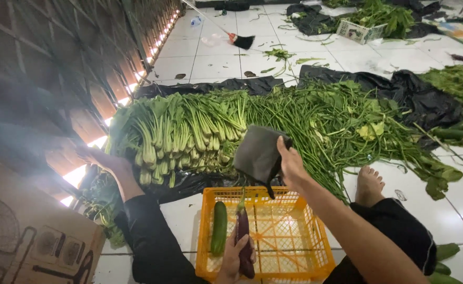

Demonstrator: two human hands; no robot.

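My right hand (290,164) grips a dark plastic bag (257,152) and holds it up above the far rim of an orange plastic crate (315,263). Low in the view, my left hand (232,259) is wrapped around a purple eggplant (243,231), holding it upright over the crate. A green cucumber (219,228) lies in the crate's left side. My bare feet (369,185) rest on the white tiled floor on either side of the crate.
Bundled leafy greens (178,134) and long-stemmed greens (326,121) lie on black plastic sheeting (426,100) just beyond the crate. A cardboard box (26,236) stands at the lower left by a slatted wall. A broom (242,41) and a white basket (359,32) of greens are farther back.
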